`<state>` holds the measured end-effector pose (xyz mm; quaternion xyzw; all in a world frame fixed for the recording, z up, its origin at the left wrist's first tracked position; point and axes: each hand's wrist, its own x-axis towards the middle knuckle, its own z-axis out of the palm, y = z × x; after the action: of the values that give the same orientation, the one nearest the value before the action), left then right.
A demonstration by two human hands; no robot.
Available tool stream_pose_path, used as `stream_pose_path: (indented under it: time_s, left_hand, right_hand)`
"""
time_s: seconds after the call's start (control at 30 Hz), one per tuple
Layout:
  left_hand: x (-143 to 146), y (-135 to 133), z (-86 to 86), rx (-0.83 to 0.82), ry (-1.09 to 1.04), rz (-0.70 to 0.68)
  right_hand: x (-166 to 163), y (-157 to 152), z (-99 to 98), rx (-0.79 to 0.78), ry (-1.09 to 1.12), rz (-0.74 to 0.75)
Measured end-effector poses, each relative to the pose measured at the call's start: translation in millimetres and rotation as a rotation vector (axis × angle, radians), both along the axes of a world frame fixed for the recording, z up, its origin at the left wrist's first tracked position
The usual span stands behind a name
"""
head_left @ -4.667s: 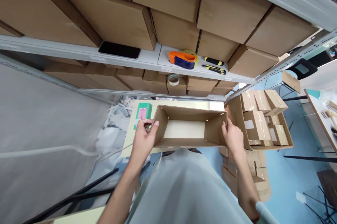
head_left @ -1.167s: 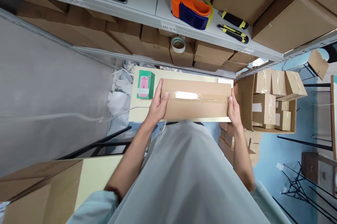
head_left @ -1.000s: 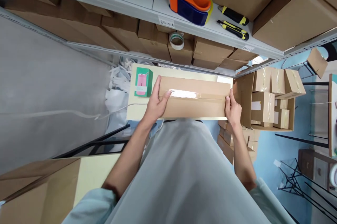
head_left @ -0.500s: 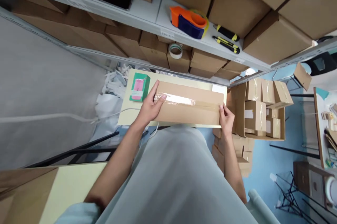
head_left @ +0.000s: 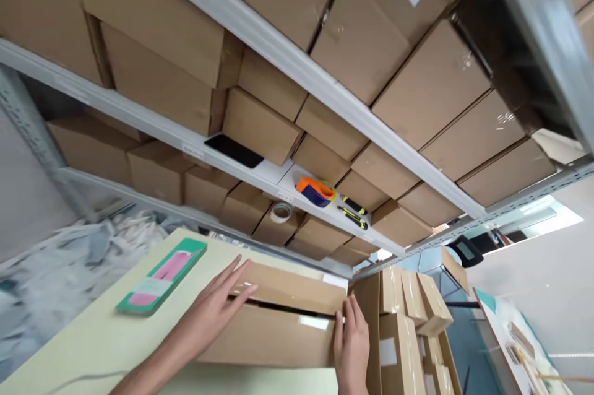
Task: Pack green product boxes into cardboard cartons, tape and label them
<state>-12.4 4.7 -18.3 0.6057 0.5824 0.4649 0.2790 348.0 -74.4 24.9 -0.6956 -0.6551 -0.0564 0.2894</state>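
Along the far right part of the cream counter (head_left: 104, 339), we see a long, brown cardboard carton (head_left: 269, 336), its right end close to the counter's right edge. A dark, narrow gap runs lengthwise between its two upper panels, and a bright white patch shows on the nearer panel; we cannot tell whether that is glare or a label.

Our left hand (head_left: 214, 305) lies across the carton's left end, fingers spread wide and thumb set apart. Our right hand (head_left: 353, 345) rests against the right end with its fingers close together; we cannot tell whether they grip the cardboard.

Near the counter's far left corner, well apart from the carton, lies a green box (head_left: 162, 274) with a pink picture. A white paper (head_left: 335, 280) sits at the far right corner. Beyond the right edge stands a large open box (head_left: 366, 302) filled with smaller taped cartons (head_left: 403, 342). Past the left edge we see a heap of pale scraps (head_left: 88, 277).

Above the far edge, a metal shelf (head_left: 264, 173) carries a flat black slab (head_left: 234, 150), an orange-and-blue tape dispenser (head_left: 315, 190) and two black-and-yellow cutters (head_left: 352, 217).
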Motion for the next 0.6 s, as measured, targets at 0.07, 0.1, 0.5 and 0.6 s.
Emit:
stream_pose_path:
  time_s: [0.07,0.1,0.5,0.6]
  left_hand:
    - [-0.9,9.5,17.7,0.076,0.083,-0.017]
    - [-0.3,15.0,29.8,0.108,0.113,-0.038]
    - [41.5,65.8,139.8,0.395,0.1,-0.069]
    - [41.3,62.6,152.5,0.38,0.089,-0.087]
  right_hand:
    - [-3.3,15.4,23.4,0.049,-0.062,0.068]
    - [-6.9,24.7,38.3,0.077,-0.09,0.101]
    - [-104.8,236.1,136.9,0.057,-0.29,0.47]
    - [-130.8,287.2,134.4,-0.161,-0.299,0.388]
